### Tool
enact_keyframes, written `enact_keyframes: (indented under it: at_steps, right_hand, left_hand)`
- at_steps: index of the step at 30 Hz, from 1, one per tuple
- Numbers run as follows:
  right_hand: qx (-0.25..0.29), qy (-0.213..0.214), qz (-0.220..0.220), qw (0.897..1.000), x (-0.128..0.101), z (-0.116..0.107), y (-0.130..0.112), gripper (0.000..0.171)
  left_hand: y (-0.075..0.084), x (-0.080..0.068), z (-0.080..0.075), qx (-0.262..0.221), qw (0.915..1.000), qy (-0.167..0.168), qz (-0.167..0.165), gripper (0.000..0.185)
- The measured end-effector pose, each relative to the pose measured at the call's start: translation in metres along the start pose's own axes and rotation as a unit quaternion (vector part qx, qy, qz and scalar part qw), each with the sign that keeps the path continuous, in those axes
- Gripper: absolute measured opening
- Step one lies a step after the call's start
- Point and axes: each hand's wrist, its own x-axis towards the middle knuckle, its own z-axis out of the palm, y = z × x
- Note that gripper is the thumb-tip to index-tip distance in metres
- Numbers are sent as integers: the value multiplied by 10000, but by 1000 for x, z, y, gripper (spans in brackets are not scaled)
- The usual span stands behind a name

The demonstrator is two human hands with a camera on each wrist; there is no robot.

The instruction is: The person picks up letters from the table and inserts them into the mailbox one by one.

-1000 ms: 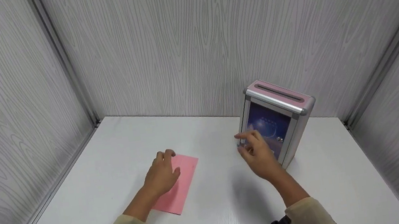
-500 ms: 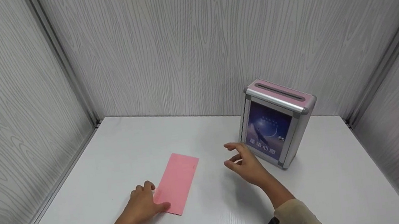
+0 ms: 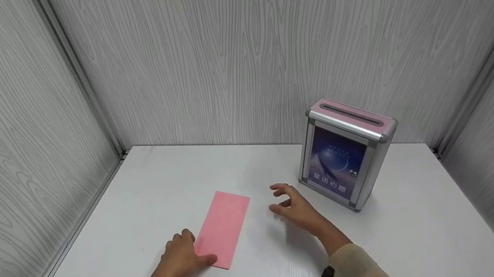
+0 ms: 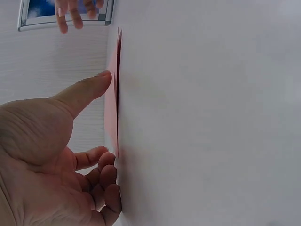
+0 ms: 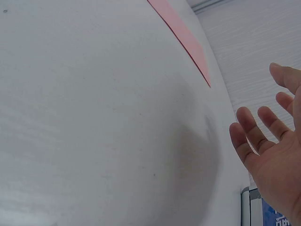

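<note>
A flat pink envelope (image 3: 224,228) lies on the white table, angled away to the right. At its near left corner, my left hand (image 3: 181,260) has the thumb over the paper and its bent fingers beside the left edge. In the left wrist view those fingers (image 4: 107,175) rest low by the tabletop, and the envelope (image 4: 113,94) appears edge-on with its layers slightly parted. My right hand (image 3: 299,211) hovers over the table between envelope and box, fingers loosely bent, holding nothing. A slotted suggestion box (image 3: 348,153) with a pink top stands upright behind it.
The box has a silver frame, a blue picture front and a small lock (image 3: 353,173). Grey wood-grain panels (image 3: 197,58) enclose the white table (image 3: 138,192) at the back and both sides.
My left hand has drawn back from over the envelope to its near left corner. My right hand has moved left and nearer, away from the box front. The envelope stays on the table.
</note>
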Motion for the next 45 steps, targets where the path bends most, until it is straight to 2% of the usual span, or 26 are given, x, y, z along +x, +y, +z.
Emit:
enact_keyframes:
  at_steps: [5,10,20,26,31,35,45]
  right_hand:
    - [-12,-161,8,9999,11,8,1,62]
    - [-191,-224,48,9996,18,19,7,60]
    - [-406,-475,153,9979,27,35,18,63]
    - [-487,-500,334,9970,31,36,19,62]
    - [-851,-620,310,9940,38,42,12,62]
    - [-931,-688,421,9924,41,48,8,64]
    - [-1357,-405,461,9889,43,56,10,62]
  left_hand:
    - [1,-2,3,181,9998,-14,11,84]
    - [6,-1,7,113,9999,-75,-55,83]
    - [9,-2,15,181,9995,-128,-219,102]
    - [10,-2,12,98,9995,-168,-257,92]
    - [7,0,7,-7,9993,-182,-332,86]
    - [2,2,4,30,9993,-155,-344,84]
    - [1,1,2,16,9994,-171,-313,80]
